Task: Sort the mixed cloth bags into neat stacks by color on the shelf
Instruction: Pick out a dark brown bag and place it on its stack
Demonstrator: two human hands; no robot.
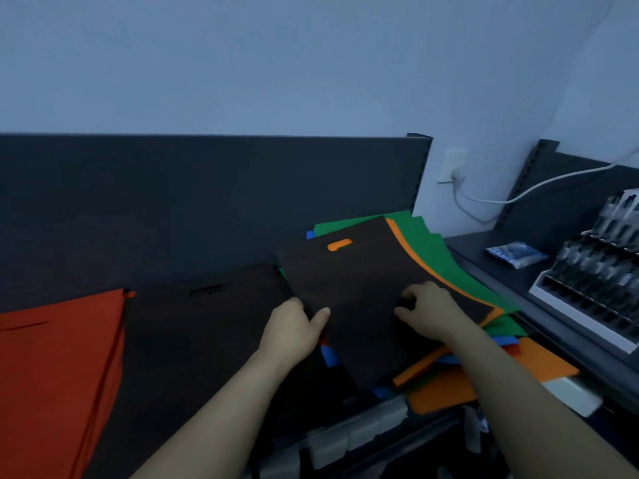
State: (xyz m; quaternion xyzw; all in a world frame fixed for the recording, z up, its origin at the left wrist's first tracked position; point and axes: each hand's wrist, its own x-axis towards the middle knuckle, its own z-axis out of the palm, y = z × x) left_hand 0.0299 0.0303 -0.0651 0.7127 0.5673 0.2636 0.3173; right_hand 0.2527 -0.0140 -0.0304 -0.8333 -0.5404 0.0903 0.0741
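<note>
A black cloth bag (363, 281) with a cut-out handle lies tilted on top of the mixed pile of green (435, 257), orange (446, 388) and blue (330, 354) bags. My left hand (294, 326) grips the black bag's left edge, thumb on top. On its right part rests my right hand (428, 309), fingers curled and pinching the cloth. To the left lie a flat stack of black bags (207, 333) and a stack of red bags (58, 361).
A dark back panel (207, 188) closes the shelf behind the stacks. To the right, a neighbouring shelf carries a white rack of dark small items (594, 281) and a plastic packet (517, 254). A white cable (484, 200) runs from a wall socket.
</note>
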